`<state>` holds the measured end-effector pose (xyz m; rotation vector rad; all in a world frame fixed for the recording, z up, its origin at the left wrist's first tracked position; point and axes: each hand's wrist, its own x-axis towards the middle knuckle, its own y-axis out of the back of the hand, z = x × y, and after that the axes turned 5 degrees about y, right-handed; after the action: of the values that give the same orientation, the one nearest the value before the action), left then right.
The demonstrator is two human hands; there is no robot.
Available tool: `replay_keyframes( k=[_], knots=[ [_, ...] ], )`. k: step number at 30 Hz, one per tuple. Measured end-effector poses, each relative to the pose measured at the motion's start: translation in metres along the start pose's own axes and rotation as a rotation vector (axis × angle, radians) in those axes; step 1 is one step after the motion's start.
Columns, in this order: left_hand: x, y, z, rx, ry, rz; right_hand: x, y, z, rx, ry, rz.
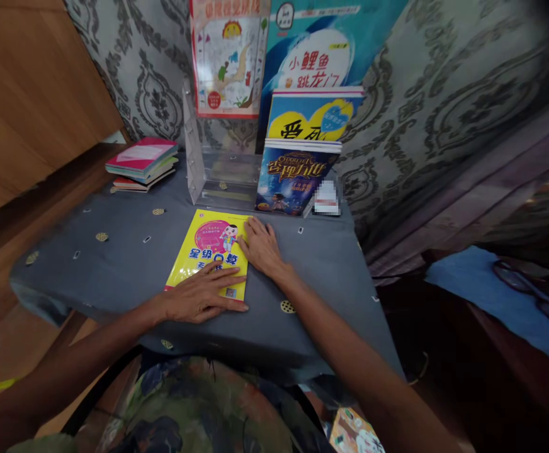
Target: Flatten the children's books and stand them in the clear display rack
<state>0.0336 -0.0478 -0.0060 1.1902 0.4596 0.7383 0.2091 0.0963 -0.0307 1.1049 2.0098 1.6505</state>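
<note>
A yellow book (184, 267) with a pink bubble and a cartoon child on its cover lies flat on the table, its large title upside down to me. My left hand (203, 294) rests flat across the lower part of the cover, fingers spread. At the upper right edge of the same book is my right hand (261, 245), its fingers stretched out and touching the edge and corner. Neither hand grips anything. Just behind the book stands a clear tiered rack (227, 182) with books on its right side.
A dark blue book (291, 179), a yellow-and-blue book (312, 116), a teal book (340, 31) and a red-bordered book (230, 56) stand in the rack. Several stacked books (145, 157) lie at the back left of the cloth-covered table (114, 270). Blue cloth (496, 296) is at right.
</note>
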Motion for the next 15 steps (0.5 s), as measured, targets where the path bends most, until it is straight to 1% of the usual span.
replay_keyframes(
  k=[3,6,8,10,13,15],
  knots=[
    [-0.001,0.001,0.000,0.032,-0.007,-0.006,-0.014,0.003,-0.011,-0.011,0.038,-0.019],
    [-0.002,-0.001,-0.002,-0.007,-0.032,0.044,-0.033,0.005,-0.022,-0.017,0.080,-0.030],
    [-0.004,-0.002,-0.004,-0.093,-0.053,0.126,-0.049,0.007,-0.028,-0.018,0.107,-0.041],
    [-0.005,-0.002,-0.005,-0.222,-0.053,0.233,-0.064,0.008,-0.034,-0.014,0.136,-0.057],
    [-0.007,-0.003,-0.008,-0.365,0.052,0.394,-0.084,0.010,-0.039,-0.005,0.173,-0.085],
    [-0.008,-0.003,-0.014,-0.375,0.150,0.448,-0.092,0.011,-0.040,-0.005,0.183,-0.093]
  ],
)
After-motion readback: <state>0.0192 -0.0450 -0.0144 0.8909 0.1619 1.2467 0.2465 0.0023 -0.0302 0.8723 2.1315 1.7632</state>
